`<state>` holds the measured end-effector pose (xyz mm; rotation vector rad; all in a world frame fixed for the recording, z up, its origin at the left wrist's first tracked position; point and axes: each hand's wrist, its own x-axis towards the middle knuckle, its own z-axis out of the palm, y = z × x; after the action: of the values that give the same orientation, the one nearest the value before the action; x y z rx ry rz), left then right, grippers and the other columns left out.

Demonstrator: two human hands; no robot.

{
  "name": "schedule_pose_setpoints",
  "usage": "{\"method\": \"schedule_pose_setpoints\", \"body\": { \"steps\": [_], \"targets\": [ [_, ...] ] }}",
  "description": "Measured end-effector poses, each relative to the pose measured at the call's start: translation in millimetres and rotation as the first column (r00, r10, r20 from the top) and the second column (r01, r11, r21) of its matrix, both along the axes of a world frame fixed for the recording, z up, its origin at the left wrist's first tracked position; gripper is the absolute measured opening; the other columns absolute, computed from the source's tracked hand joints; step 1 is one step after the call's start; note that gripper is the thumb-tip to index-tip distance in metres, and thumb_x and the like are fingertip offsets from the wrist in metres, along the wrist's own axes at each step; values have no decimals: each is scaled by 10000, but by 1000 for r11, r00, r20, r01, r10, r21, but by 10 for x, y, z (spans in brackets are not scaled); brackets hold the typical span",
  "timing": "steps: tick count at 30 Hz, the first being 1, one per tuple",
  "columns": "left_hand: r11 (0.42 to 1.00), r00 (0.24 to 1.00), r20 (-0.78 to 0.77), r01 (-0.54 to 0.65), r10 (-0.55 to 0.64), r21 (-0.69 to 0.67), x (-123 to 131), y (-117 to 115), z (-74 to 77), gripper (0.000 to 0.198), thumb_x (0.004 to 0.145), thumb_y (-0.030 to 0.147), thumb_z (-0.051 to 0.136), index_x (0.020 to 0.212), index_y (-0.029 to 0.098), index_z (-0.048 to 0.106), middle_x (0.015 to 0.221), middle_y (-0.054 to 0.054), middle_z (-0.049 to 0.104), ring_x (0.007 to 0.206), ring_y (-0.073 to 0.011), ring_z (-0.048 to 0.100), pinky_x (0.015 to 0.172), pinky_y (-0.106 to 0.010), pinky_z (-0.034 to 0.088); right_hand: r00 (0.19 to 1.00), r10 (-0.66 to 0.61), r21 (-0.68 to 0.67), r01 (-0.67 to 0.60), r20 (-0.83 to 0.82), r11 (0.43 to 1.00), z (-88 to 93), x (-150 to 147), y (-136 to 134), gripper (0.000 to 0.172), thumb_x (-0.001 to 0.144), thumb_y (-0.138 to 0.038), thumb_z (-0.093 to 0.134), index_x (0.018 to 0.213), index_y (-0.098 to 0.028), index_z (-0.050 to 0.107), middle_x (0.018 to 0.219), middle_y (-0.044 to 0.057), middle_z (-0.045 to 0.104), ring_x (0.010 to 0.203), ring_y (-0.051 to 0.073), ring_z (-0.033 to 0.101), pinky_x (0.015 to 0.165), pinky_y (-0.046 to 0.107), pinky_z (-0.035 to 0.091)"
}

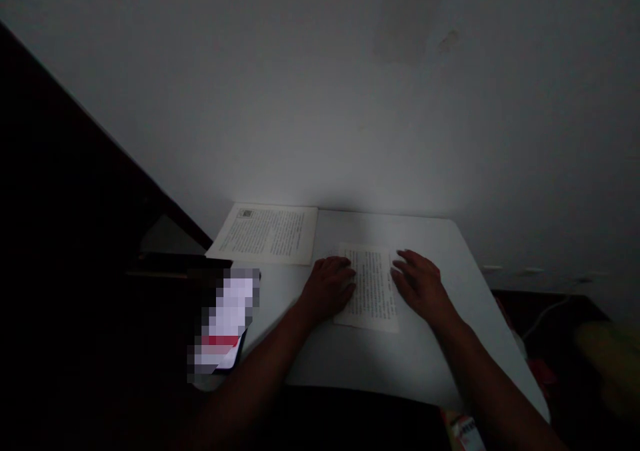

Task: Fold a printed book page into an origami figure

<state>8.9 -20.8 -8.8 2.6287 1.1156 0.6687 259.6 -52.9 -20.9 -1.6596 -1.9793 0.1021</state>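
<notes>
Left hand (pixel 330 287) rests loosely on the sheet (pixel 371 292), right hand (pixel 418 283) unclenched beside it — uneven pressure could skew it.

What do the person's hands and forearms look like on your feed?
The left hand and right hand are ungloved. The left forearm and right forearm show no sleeve, watch or band. It's too dim to rule out rings.

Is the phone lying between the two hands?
No, the small printed sheet lies between the left hand and the right hand; the phone lies left of both.
</notes>
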Motion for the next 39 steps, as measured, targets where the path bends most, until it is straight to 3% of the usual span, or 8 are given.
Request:
{"method": "schedule_pose_setpoints", "body": {
  "steps": [7, 12, 18, 23, 29, 34, 39],
  "targets": [
    [1000, 1000, 20, -11, 11, 13, 8, -2, -8, 249, 839, 279, 541, 1059, 184, 607, 1190, -99, 569, 1142, -239, 482, 977, -421, 358, 968, 79, 67, -65, -237, 996, 31, -75, 12, 293, 871, -295, 455, 1091, -218, 633, 1168, 90, 630, 1124, 236, 549, 988, 455, 408],
    [1000, 999, 26, -29, 29, 0, 17, -3, 0, 252, 836, 279, 546, 1063, 190, 607, 1189, -93, 570, 1140, -240, 483, 977, -421, 363, 899, 87, 9, -92, -430, 996, 46, -99, -31, 342, 844, -299, 531, 1180, -253, 579, 1072, 60, 674, 1021, 223, 614, 925, 428, 465],
    [999, 999, 27, -35, 35, -12, 24, -1, 9, 254, 836, 258, 538, 1072, 188, 601, 1182, -103, 571, 1137, -248, 486, 973, -432, 368, 902, 128, 7, -138, -413, 990, 64, -91, -82, 425, 794, -307, 604, 1216, -291, 554, 1060, 57, 679, 1068, 239, 583, 951, 452, 442],
    [999, 998, 51, -37, 39, -24, 26, 3, 6, 254, 839, 257, 535, 1076, 189, 598, 1173, -95, 573, 1130, -240, 489, 976, -428, 369, 914, 189, 33, -190, -358, 981, 46, -75, -75, 210, 749, -248, 610, 937, -288, 695, 1008, 50, 684, 1047, 253, 588, 927, 454, 462],
    [994, 956, 283, -50, 77, -101, -12, 27, 8, 254, 839, 242, 534, 1081, 187, 588, 1136, -100, 577, 1102, -219, 503, 957, -418, 403, 895, 175, 39, -175, -410, 984, 19, -56, -66, 171, 730, -258, 622, 875, -265, 713, 986, 69, 681, 1027, 257, 597, 924, 448, 464],
    [969, 866, 477, -32, 150, -245, -79, 66, 45, 212, 858, 200, 471, 1019, 182, 606, 1067, -87, 567, 977, -167, 561, 854, -334, 471, 802, 144, 68, -128, -579, 989, -42, -30, -77, 152, 723, -276, 658, 866, -254, 706, 983, 64, 678, 988, 245, 621, 899, 431, 485],
    [949, 834, 520, -10, 181, -315, -120, 78, 48, 238, 850, 171, 461, 1032, 182, 614, 933, -49, 575, 814, -119, 566, 737, -255, 478, 617, 36, 32, -19, -786, 999, 23, -47, -102, 139, 689, -299, 710, 819, -251, 706, 1002, 49, 696, 937, 239, 657, 765, 368, 555]
  ]
}}
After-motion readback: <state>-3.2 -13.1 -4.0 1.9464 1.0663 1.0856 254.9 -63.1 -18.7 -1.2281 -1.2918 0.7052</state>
